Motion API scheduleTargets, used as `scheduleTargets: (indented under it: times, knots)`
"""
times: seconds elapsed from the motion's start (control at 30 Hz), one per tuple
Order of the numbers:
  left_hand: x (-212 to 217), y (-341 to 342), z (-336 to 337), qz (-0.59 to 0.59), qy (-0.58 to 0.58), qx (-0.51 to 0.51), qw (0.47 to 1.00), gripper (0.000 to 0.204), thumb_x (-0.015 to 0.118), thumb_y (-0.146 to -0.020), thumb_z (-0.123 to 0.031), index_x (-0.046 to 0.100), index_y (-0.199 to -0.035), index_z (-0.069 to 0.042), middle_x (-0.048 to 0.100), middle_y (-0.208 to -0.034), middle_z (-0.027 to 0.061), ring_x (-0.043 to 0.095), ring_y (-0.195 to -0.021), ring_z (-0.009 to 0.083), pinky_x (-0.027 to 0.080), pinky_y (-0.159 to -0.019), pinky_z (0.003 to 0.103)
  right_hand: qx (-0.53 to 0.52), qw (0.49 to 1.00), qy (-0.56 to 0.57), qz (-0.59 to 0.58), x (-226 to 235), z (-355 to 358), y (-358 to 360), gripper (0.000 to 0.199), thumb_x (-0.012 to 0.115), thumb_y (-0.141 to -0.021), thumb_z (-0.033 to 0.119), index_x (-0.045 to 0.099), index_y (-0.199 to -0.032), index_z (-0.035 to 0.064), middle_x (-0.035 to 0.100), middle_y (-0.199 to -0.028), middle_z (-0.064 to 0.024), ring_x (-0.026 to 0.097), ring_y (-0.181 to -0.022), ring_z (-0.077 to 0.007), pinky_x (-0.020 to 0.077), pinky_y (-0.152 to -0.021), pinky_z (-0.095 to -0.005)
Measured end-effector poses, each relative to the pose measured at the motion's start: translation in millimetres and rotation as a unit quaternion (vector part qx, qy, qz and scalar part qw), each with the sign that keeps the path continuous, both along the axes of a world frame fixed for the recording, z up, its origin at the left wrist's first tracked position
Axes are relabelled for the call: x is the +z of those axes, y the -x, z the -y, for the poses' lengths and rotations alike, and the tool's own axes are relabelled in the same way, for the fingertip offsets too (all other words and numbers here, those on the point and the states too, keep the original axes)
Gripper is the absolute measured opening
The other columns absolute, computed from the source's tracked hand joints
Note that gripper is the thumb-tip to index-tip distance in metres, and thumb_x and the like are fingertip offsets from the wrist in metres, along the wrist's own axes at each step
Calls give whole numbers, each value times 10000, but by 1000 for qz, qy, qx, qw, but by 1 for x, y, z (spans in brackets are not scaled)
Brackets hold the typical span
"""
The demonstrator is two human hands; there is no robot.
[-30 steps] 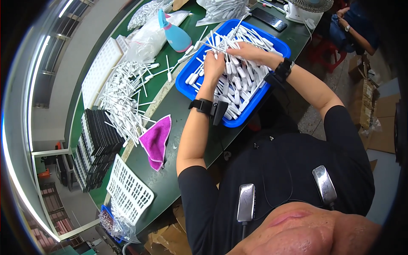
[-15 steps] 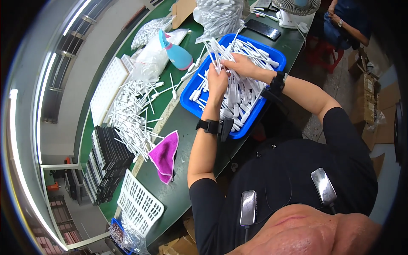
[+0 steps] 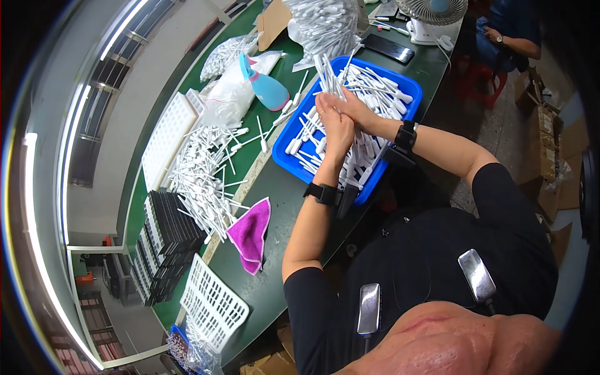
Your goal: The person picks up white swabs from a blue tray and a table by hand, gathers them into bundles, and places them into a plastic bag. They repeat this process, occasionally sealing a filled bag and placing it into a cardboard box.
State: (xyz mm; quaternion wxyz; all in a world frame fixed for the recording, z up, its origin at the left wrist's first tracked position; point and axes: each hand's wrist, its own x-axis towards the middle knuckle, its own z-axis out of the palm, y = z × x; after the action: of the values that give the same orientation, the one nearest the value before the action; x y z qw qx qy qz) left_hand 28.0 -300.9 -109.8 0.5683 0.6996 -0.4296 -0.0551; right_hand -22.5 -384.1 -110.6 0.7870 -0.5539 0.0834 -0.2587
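Over a blue plastic tray (image 3: 411, 87), my left hand (image 3: 338, 130) and my right hand (image 3: 362, 114) are pressed together around a bundle of white sticks (image 3: 327, 74). The bundle's ends fan out above my fingers, while the part between my palms is hidden. Many more loose white sticks (image 3: 381, 94), each with a thicker oval end, lie crisscrossed in the tray below. To the left on the table spreads a heap of similar sticks (image 3: 201, 169).
A blue spray bottle (image 3: 270, 92) and clear bags of sticks (image 3: 325, 28) stand behind. Left are stacked black trays (image 3: 164, 244), a white slotted rack (image 3: 212, 303) and a magenta cloth (image 3: 251, 236). A phone (image 3: 389, 48) and fan (image 3: 431, 28) sit at the far right; a seated person is beyond.
My left hand has come up closer against my right, and the two now close together around the bundle. The loose sticks' upper ends look more gathered. The whole view has shifted slightly.
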Motion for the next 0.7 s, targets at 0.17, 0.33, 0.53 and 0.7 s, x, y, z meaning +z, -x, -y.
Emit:
scheduleTargets:
  times: [0.17,0.33,0.53,0.7]
  knots:
    - [1,25,-3,-41,99,25,994,457,462,-872,-23,459,-1309,109,509,-1298,287,471,-1233,351,380,-1011,408,-85,986,26,-143,1,9,-2,546,670,-885,434,548,-1165,-19,635,-1063,-111,583,-948,-136,482,-828,-293]
    - [53,-14,-18,-26,34,19,999,282,563,-943,-165,663,-1099,47,690,-890,64,598,-784,129,468,-716,265,-69,978,171,-100,11,33,6,475,673,-878,412,595,-1134,21,661,-972,-80,604,-876,-135,491,-761,-294]
    - [105,-56,-28,-167,-15,70,983,300,617,-956,-283,723,-955,-2,544,-683,-55,425,-599,33,348,-517,227,8,963,270,-6,18,-7,8,364,669,-899,361,617,-1066,42,662,-818,-41,603,-723,-120,490,-664,-291]
    - [121,-77,-47,-47,174,157,971,280,554,-970,-238,690,-923,2,557,-680,-24,417,-513,50,327,-454,241,62,995,50,-55,19,8,15,298,650,-922,300,642,-1050,30,682,-849,-53,625,-715,-117,508,-653,-268]
